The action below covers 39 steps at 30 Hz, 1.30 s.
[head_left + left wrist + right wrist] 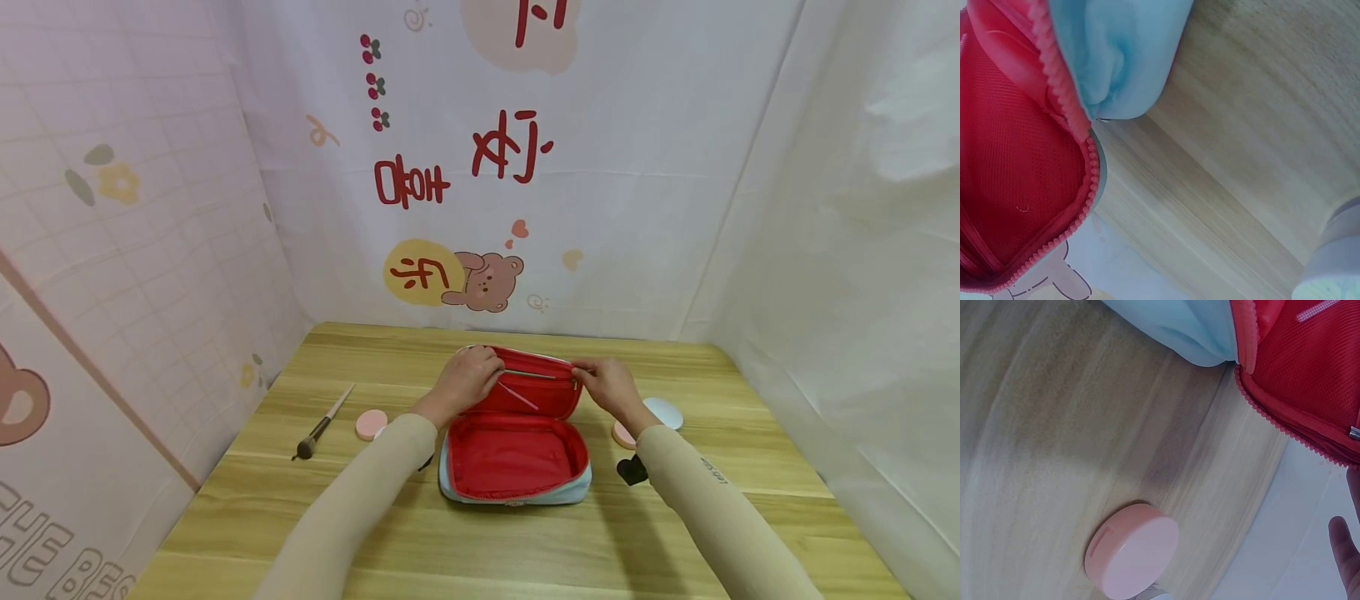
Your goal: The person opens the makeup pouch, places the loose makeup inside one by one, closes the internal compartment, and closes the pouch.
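A light blue cosmetic bag (517, 492) with a red lining lies unzipped on the table, its lid (543, 392) raised at the back. My left hand (467, 379) grips the lid's upper left edge. At the upper right corner, my right hand (609, 385) pinches the lid's rim; in the right wrist view some of its fingers (1344, 550) show below the zipper edge. Inside the lid is a red mesh pocket (1022, 144), and a thin pink stick (519, 396) shows against it. A metal zipper pull (1354, 433) sits on the pocket. The bag's main compartment (510, 458) shows only red lining.
Left of the bag lie a makeup brush (322, 427) and a pink round case (371, 424). Another pink round case (1138, 550) and a white round item (664, 412) stand by my right forearm. Cloth walls (600, 167) with printed drawings enclose the wooden table (405, 550).
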Each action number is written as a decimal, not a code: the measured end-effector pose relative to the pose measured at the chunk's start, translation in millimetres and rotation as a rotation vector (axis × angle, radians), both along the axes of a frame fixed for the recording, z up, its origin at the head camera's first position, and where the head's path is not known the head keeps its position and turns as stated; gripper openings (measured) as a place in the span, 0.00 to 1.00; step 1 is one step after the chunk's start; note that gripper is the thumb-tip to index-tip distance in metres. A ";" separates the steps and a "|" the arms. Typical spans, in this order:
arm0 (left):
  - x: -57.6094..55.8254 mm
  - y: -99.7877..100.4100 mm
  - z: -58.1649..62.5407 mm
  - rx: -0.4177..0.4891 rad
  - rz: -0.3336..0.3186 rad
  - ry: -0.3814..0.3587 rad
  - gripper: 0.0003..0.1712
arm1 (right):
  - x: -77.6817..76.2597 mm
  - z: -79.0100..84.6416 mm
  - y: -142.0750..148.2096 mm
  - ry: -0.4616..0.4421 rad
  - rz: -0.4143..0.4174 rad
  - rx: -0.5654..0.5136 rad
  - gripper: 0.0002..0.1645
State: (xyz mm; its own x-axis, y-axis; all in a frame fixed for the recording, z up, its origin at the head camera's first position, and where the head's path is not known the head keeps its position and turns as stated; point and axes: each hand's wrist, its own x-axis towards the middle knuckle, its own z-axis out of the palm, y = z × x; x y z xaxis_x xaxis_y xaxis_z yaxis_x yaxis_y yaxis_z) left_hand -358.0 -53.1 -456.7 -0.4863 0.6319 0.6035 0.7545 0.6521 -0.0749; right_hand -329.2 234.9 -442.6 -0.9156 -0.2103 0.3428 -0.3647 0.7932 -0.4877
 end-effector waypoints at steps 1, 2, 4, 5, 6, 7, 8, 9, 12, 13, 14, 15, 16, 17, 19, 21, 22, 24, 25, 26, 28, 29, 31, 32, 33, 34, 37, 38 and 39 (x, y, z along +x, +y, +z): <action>0.2 0.2 0.0 -0.001 0.001 0.008 0.03 | 0.0 -0.3 0.2 -0.001 -0.003 -0.002 0.13; 0.1 0.3 -0.1 0.001 0.000 0.016 0.03 | -0.1 -0.6 0.3 0.001 -0.004 0.000 0.13; 0.3 0.1 -0.2 0.000 0.000 0.032 0.03 | -0.2 -0.9 0.2 0.003 -0.007 0.001 0.13; 0.1 0.0 -0.4 -0.001 0.001 0.037 0.03 | -0.4 -1.1 0.0 0.003 -0.011 0.001 0.13; 0.1 -0.4 -0.7 -0.004 0.004 0.040 0.03 | -0.6 -1.3 0.0 0.004 -0.012 0.001 0.13; -0.1 -0.7 -0.9 -0.009 0.006 0.044 0.03 | -0.7 -1.4 0.0 0.005 -0.013 0.002 0.13; -0.2 -1.3 -1.1 -0.015 0.009 0.047 0.03 | -0.8 -1.5 0.0 0.005 -0.014 0.003 0.12; -0.3 -1.8 -1.4 -0.023 0.014 0.049 0.04 | -0.8 -1.4 -0.1 0.004 -0.014 0.000 0.12; -1.0 -3.2 -1.9 -0.044 0.021 0.061 0.04 | -0.8 -0.9 -0.3 0.004 -0.009 -0.002 0.12; -1.2 -3.2 -2.0 -0.048 0.020 0.068 0.04 | -0.5 -0.4 -0.4 0.004 -0.008 -0.004 0.12; -1.3 -2.8 -1.9 -0.055 0.022 0.072 0.04 | -0.5 -0.3 -0.4 0.003 -0.007 -0.005 0.12; -1.4 -2.2 -2.1 -0.062 0.026 0.078 0.04 | -0.3 0.0 -0.4 0.003 -0.005 -0.005 0.12; -1.2 -1.3 -1.9 -0.066 0.030 0.083 0.04 | -0.1 0.4 -0.3 0.003 -0.003 -0.006 0.12; -0.9 -0.3 -1.8 -0.067 0.031 0.086 0.03 | 0.0 0.5 -0.3 0.005 0.000 -0.003 0.12; -0.6 2.3 -2.0 -0.076 0.036 0.097 0.04 | 0.5 0.7 -0.4 0.006 -0.001 -0.003 0.12; -0.5 4.8 -2.4 -0.081 0.039 0.111 0.04 | 0.7 0.4 -0.6 0.009 0.000 0.001 0.12; -0.6 6.0 -2.7 -0.083 0.040 0.118 0.05 | 0.7 0.0 -0.7 0.011 0.000 0.003 0.12; -0.9 7.7 -3.4 -0.089 0.041 0.136 0.06 | 1.0 -0.5 -0.9 0.012 -0.002 0.006 0.13; -0.8 8.4 -3.4 -0.091 0.042 0.141 0.07 | 1.3 -0.6 -1.1 0.012 -0.004 0.006 0.13; -0.7 8.8 -3.6 -0.091 0.043 0.146 0.07 | 1.3 -0.6 -1.2 0.013 -0.004 0.007 0.13; -0.2 9.6 -3.4 -0.093 0.043 0.149 0.08 | 1.4 -0.4 -1.2 0.014 -0.005 0.009 0.13; 0.2 10.0 -3.1 -0.096 0.044 0.150 0.08 | 1.4 -0.2 -1.4 0.015 -0.005 0.010 0.13; 0.8 11.0 -2.6 -0.106 0.048 0.155 0.08 | 1.3 0.0 -1.4 0.015 -0.004 0.010 0.13; 1.1 11.8 -2.4 -0.114 0.050 0.161 0.08 | 1.3 0.1 -1.3 0.015 -0.002 0.011 0.13; 1.3 12.7 -2.2 -0.124 0.053 0.169 0.08 | 1.4 0.0 -1.2 0.014 -0.002 0.011 0.13; 1.6 13.6 -2.3 -0.137 0.057 0.174 0.08 | 1.7 0.1 -1.2 0.014 -0.001 0.011 0.13; 2.6 16.5 -3.1 -0.178 0.075 0.185 0.09 | 2.4 0.2 -0.9 0.007 0.001 0.005 0.13; 3.1 17.4 -3.5 -0.191 0.082 0.183 0.09 | 2.4 0.2 -0.8 0.008 0.001 0.004 0.12; 3.6 18.1 -4.0 -0.203 0.088 0.179 0.09 | 2.4 0.2 -0.7 0.007 0.002 0.002 0.12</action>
